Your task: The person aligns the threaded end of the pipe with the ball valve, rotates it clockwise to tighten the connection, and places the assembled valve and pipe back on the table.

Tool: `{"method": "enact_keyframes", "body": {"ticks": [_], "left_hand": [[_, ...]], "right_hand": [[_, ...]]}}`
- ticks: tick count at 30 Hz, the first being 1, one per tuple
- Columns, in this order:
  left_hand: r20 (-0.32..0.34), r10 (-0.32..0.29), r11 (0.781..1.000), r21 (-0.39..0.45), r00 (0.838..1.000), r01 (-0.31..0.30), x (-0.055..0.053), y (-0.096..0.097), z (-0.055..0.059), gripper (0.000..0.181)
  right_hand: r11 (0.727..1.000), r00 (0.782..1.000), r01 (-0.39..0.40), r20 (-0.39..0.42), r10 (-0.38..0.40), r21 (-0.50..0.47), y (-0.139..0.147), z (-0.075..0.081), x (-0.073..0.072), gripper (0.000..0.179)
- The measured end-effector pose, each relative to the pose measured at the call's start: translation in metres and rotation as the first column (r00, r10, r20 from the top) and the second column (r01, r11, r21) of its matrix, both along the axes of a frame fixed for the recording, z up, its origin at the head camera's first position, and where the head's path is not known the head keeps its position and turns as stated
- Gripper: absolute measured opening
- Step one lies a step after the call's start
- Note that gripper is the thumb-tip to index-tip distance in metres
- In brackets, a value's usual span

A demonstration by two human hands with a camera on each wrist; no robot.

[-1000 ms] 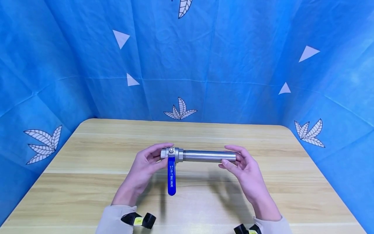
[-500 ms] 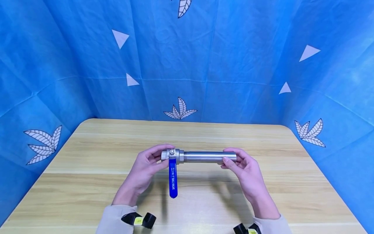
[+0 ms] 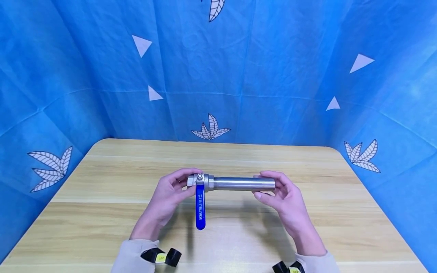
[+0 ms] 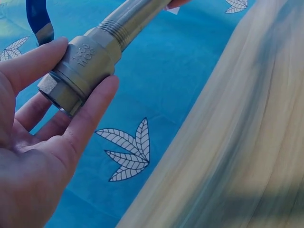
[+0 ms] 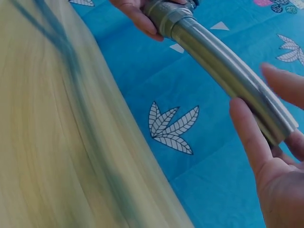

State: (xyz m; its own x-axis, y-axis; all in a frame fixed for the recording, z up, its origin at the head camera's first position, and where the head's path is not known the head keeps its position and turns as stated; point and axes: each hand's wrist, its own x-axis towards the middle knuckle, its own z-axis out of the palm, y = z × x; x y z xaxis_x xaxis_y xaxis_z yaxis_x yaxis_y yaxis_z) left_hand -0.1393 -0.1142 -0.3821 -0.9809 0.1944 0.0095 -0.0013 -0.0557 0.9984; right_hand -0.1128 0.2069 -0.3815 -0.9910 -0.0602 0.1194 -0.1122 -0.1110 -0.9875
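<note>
above the middle of the wooden table (image 3: 235,242), a steel ball valve (image 3: 206,182) and a steel pipe (image 3: 239,184) are joined end to end, pipe on the right, some thread (image 4: 114,31) showing at the joint. the left hand (image 3: 167,193) grips the valve's left end between thumb and fingers; the blue lever handle (image 3: 200,208) points to the near side. the right hand (image 3: 290,197) is spread round the pipe's right end, index fingertip (image 5: 270,72) off the metal; other fingers are partly hidden, so i cannot tell whether it grasps. a leaf-printed blue cloth (image 3: 286,76) hangs on the far side.

Smooth, glossy metal pipe (image 3: 244,184)
</note>
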Motion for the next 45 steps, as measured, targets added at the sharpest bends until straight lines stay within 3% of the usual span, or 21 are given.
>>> {"method": "enact_keyframes", "body": {"ticks": [10, 22, 32, 38, 45], "left_hand": [[0.017, -0.013, 1.000, -0.005, 1.000, 0.013, 0.0020, -0.0024, 0.0010, 0.047], [0.023, -0.008, 1.000, 0.020, 1.000, 0.007, 0.0031, -0.0034, -0.0009, 0.050], [0.041, -0.024, 0.999, 0.038, 0.999, 0.022, 0.0030, -0.0003, -0.0007, 0.053], [0.061, -0.014, 1.000, -0.005, 0.998, 0.015, 0.0023, 0.0010, 0.0002, 0.059], [0.040, -0.039, 0.999, 0.013, 0.998, 0.038, 0.0011, 0.0000, -0.0032, 0.059]], "right_hand": [[0.980, 1.000, 0.017, 0.014, -0.020, 0.198, 0.0036, 0.0055, -0.0008, 0.048], [0.964, 0.998, 0.017, 0.058, -0.034, 0.267, 0.0030, 0.0094, -0.0007, 0.048], [0.966, 0.996, 0.026, 0.076, -0.047, 0.258, 0.0043, 0.0078, 0.0008, 0.048], [0.965, 0.994, 0.039, 0.085, -0.063, 0.259, 0.0039, 0.0082, 0.0013, 0.049], [0.986, 0.998, -0.026, 0.068, 0.014, 0.166, 0.0055, 0.0064, 0.0006, 0.037]]}}
